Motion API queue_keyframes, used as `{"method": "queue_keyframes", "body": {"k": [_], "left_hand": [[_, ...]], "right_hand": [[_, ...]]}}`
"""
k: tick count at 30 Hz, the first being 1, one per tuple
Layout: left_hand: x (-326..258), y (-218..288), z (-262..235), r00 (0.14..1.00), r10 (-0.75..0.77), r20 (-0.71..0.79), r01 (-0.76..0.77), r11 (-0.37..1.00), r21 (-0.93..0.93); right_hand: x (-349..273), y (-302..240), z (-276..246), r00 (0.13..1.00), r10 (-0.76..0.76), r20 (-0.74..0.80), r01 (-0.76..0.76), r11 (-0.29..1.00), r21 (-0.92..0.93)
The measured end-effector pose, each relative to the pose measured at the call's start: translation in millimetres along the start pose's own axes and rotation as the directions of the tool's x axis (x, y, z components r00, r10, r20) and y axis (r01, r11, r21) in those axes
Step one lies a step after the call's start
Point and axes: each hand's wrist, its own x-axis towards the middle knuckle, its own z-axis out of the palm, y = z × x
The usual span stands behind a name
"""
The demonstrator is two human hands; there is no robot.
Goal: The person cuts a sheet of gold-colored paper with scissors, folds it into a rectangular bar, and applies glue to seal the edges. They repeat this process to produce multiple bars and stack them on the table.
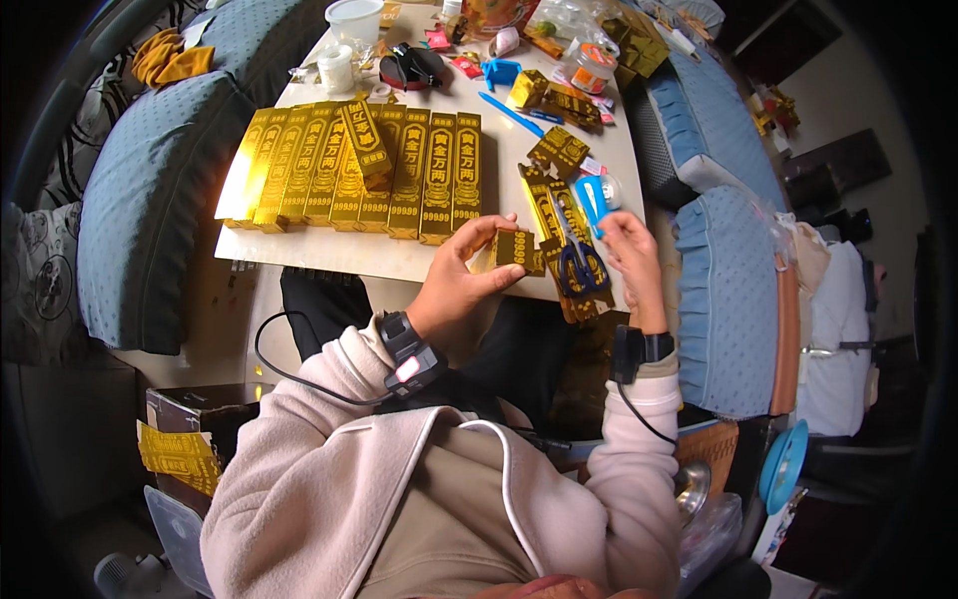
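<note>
Near the table's front edge, my left hand [471,275] grips a small gold box [519,252], with one end facing up and the thumb along its side. My right hand [635,262] is closed around the lower end of a light-blue flat plastic tool [591,200], whose exact kind I cannot make out. Between the hands, dark-blue-handled scissors [581,270] lie on flat gold card pieces [544,200]. To the left stands a row of long gold boxes [410,170] printed in black. Another gold box [365,140] lies tilted on top of that row.
At the far side of the white table [319,257] are a white tub [353,22], a black-and-red item [412,68], a blue stick [511,115] and a clear jar [589,68]. Blue padded seats [728,299] flank the table. A carton [200,409] sits at lower left.
</note>
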Motion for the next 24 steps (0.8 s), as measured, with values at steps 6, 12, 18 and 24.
{"method": "queue_keyframes", "body": {"k": [6, 12, 18, 24], "left_hand": [[-0.3, 2.6, 1.7, 1.0, 0.008, -0.011, -0.008, 0.999, -0.031], [-1.1, 2.9, 2.1, 1.0, 0.004, -0.013, -0.004, 0.998, -0.07], [0.0, -0.4, 1.8, 1.0, 0.024, -0.02, -0.025, 0.998, -0.054], [-1.1, -0.1, 2.3, 1.0, 0.015, -0.018, -0.017, 0.996, -0.088]], "right_hand": [[-21.7, -65.4, 67.7, 0.878, -0.171, 0.448, 0.204, 0.979, -0.025], [-24.0, -75.8, 78.1, 0.815, -0.17, 0.555, 0.214, 0.977, -0.015], [-19.1, -78.8, 77.1, 0.812, -0.092, 0.577, 0.165, 0.983, -0.075], [-15.2, -80.4, 77.4, 0.801, -0.062, 0.596, 0.197, 0.967, -0.165]]}}
